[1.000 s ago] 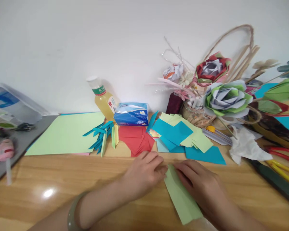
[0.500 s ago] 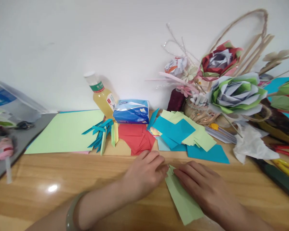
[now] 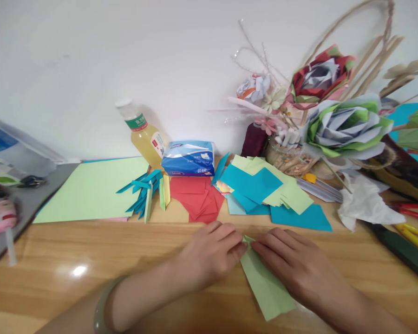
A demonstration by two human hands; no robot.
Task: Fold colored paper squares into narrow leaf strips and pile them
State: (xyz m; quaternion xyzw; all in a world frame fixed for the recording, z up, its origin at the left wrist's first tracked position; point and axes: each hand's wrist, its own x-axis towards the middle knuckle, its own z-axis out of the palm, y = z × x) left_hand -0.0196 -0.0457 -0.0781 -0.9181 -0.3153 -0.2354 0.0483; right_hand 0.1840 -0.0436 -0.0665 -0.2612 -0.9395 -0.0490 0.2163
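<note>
A folded light green paper strip [image 3: 267,288] lies on the wooden table [image 3: 90,260], running from the middle toward the lower right. My left hand [image 3: 209,253] rests beside its upper tip, fingers curled and pinching that tip. My right hand [image 3: 292,264] lies across the strip's upper part, fingers pressed down on it and meeting the left fingertips. A pale green bangle [image 3: 101,306] is on my left wrist.
Behind my hands lie red paper squares [image 3: 198,199], blue and green squares [image 3: 261,190], folded blue strips [image 3: 144,197], a big green sheet [image 3: 94,190], a tissue pack [image 3: 188,159] and a juice bottle [image 3: 142,134]. Paper flowers [image 3: 344,125] in a basket stand right; scissors [image 3: 413,232] and a glue gun [image 3: 2,218] flank the table.
The view has tilted slightly, so objects sit a little higher. My fingertips have closed in on the strip's upper tip, folding a small corner there.
</note>
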